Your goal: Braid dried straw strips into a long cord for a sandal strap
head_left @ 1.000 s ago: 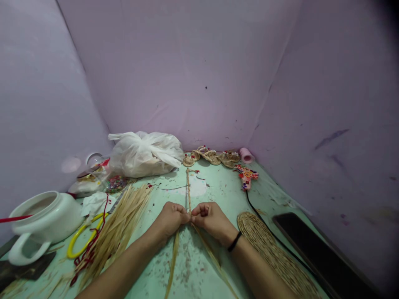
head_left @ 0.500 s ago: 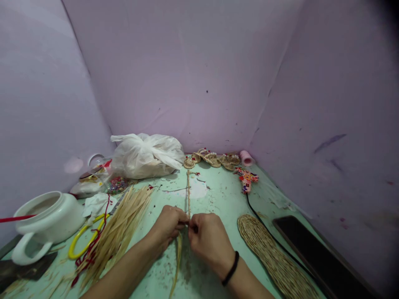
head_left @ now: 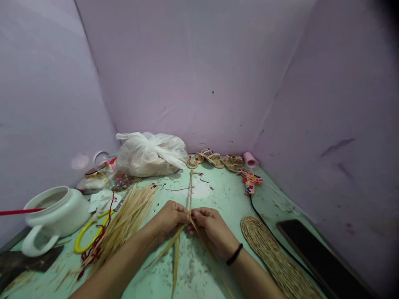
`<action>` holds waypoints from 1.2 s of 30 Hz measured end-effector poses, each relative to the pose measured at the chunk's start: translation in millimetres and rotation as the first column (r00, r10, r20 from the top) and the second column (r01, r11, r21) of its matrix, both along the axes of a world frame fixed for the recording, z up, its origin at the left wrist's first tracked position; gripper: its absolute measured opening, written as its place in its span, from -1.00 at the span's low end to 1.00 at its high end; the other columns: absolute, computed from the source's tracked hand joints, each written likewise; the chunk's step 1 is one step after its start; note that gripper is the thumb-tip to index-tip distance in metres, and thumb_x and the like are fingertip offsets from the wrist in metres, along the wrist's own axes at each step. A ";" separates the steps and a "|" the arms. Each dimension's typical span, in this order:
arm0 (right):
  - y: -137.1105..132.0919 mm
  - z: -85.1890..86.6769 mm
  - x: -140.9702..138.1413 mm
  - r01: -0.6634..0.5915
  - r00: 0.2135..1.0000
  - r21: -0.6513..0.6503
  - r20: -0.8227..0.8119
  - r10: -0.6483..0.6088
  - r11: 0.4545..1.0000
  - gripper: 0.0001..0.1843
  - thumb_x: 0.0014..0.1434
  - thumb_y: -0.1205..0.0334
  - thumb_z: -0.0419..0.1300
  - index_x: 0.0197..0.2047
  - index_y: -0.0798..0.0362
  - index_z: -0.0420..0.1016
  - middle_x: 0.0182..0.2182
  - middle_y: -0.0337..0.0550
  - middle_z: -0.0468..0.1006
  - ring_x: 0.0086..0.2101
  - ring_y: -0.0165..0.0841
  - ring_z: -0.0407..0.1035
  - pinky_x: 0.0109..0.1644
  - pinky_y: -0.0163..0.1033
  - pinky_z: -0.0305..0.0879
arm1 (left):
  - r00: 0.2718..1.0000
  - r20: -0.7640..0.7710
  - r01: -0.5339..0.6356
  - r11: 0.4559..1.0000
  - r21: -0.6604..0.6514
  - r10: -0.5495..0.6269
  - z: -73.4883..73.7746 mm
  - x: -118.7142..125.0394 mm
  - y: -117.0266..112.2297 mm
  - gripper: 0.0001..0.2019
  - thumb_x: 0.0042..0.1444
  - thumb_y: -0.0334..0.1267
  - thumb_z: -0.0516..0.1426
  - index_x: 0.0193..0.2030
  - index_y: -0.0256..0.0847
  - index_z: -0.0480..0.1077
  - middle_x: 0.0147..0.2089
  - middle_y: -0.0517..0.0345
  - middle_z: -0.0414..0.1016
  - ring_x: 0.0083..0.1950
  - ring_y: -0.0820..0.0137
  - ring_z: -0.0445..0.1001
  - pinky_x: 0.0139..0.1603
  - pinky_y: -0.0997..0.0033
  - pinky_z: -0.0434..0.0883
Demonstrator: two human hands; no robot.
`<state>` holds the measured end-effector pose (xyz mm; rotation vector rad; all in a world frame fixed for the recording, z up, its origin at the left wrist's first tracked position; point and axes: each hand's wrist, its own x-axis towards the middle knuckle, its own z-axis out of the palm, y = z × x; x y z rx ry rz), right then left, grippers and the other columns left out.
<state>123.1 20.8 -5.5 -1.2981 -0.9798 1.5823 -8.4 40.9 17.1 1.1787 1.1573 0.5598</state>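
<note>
My left hand (head_left: pixel 170 218) and my right hand (head_left: pixel 209 224) meet at the middle of the green table (head_left: pixel 215 191), both pinched shut on the near end of a thin braided straw cord (head_left: pixel 190 189). The cord runs straight away from my hands towards the back wall. Loose straw strands (head_left: pixel 175 257) fan out from under my fingers towards me. My right wrist wears a black band (head_left: pixel 233 254).
A bundle of straw strips (head_left: pixel 124 224) lies left of my hands, by a yellow ring (head_left: pixel 85 236) and red thread. A white jug (head_left: pixel 50 216) and plastic bag (head_left: pixel 149 153) stand further left. A woven oval mat (head_left: pixel 274 257), glue gun (head_left: pixel 250 182), dark slab (head_left: pixel 324 261) lie right.
My right hand crossed over to the left across the strands, then drew back to the right. The loose strands now spread wider below my hands. The view has shifted slightly.
</note>
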 end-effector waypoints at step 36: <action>-85.9 -8.8 44.1 -0.128 0.884 0.050 0.459 0.091 0.990 -0.88 -0.17 0.28 0.15 -0.63 0.14 0.38 -0.68 -0.24 0.33 -0.60 -0.50 0.13 -0.54 -0.38 -0.02 | 0.992 -0.099 0.081 0.997 -0.012 -0.082 -8.6 -10.7 5.7 -0.79 -0.32 -0.16 0.13 -0.63 -0.25 0.23 -0.81 0.40 0.01 -0.78 0.65 -0.13 -0.72 0.54 -0.23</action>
